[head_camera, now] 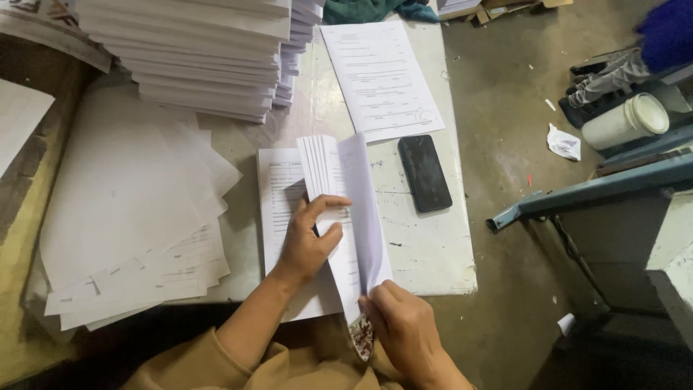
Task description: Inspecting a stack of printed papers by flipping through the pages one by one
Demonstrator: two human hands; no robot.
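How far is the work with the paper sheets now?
Looks done: loose sheets lie spread at the left. In hand: the left hand and right hand hold a folded bundle over a printed sheet. Seemingly left: the tall stack behind.

A dark, blank phone screen [425,173] lies flat on the worktop [433,253], at three o'clock from the folded sheets; no packages, labels or signs.

Head view: looks steeply down from the person's head, close over the table [433,253].
Facing: away from the wearer.
Shared: single view.
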